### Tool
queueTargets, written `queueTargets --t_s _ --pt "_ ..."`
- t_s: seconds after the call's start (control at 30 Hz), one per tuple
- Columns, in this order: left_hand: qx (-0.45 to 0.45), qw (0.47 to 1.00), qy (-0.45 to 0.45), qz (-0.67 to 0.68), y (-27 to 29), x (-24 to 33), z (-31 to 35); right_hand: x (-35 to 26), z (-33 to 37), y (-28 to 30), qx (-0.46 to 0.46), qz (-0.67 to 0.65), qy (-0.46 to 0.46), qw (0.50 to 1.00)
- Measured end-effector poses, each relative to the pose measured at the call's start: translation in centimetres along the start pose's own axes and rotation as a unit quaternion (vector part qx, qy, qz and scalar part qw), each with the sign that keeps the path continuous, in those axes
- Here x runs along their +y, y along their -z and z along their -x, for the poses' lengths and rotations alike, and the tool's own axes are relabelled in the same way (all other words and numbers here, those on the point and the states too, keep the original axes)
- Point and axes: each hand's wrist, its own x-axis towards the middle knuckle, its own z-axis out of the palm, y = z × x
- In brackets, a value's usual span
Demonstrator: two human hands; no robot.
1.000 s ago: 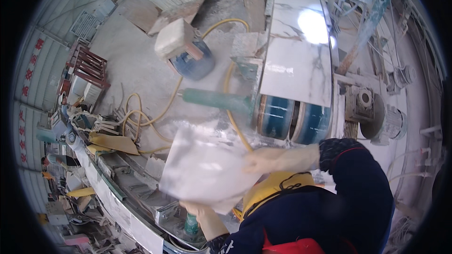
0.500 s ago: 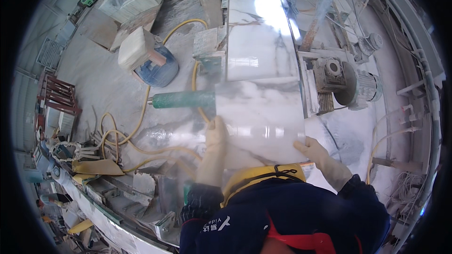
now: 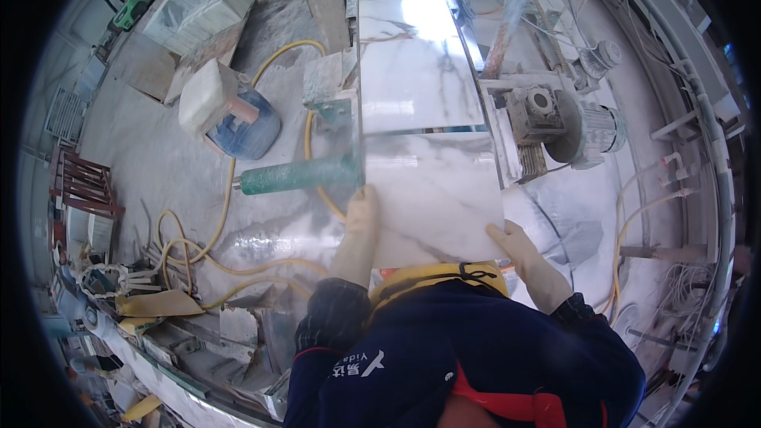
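Note:
A glossy white tile with grey marble veining (image 3: pixel 432 198) lies flat in front of my body. My left hand (image 3: pixel 361 218), in a cream glove, grips its left edge. On the opposite side my right hand (image 3: pixel 519 250), also gloved, grips the right edge near the closest corner, thumb toward the top face. Fingers under the tile are hidden. Just beyond it, a second veined tile (image 3: pixel 420 83) rests on the conveyor line, with a narrow dark gap between the two. A yellow apron (image 3: pixel 428 276) at my waist is close to the tile's near edge.
A green roller (image 3: pixel 297 176) sticks out left of the tile. A dusty motor (image 3: pixel 594 131) stands to the right. Yellow hose (image 3: pixel 226 206) winds over the floor at left, near a blue barrel (image 3: pixel 250 131) with a whitish container (image 3: pixel 210 95). Scrap pieces (image 3: pixel 238 325) lie lower left.
A gap has opened between the held tile and the one beyond, as both hands brought the held tile slightly nearer to me. The whole view has shifted a little.

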Motion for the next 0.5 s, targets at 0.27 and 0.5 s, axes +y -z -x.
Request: queueTargets --t_s 0.27,0.5 --pt "-0.001 1.000 0.006 0.000 0.1 1.3 -0.5 -1.1 -1.0 -0.2 -0.011 0.020 0.011 1.000" --pt "-0.029 0.999 0.023 0.036 0.2 2.7 -0.1 -1.6 -2.1 -0.1 -0.001 0.035 0.006 0.999"
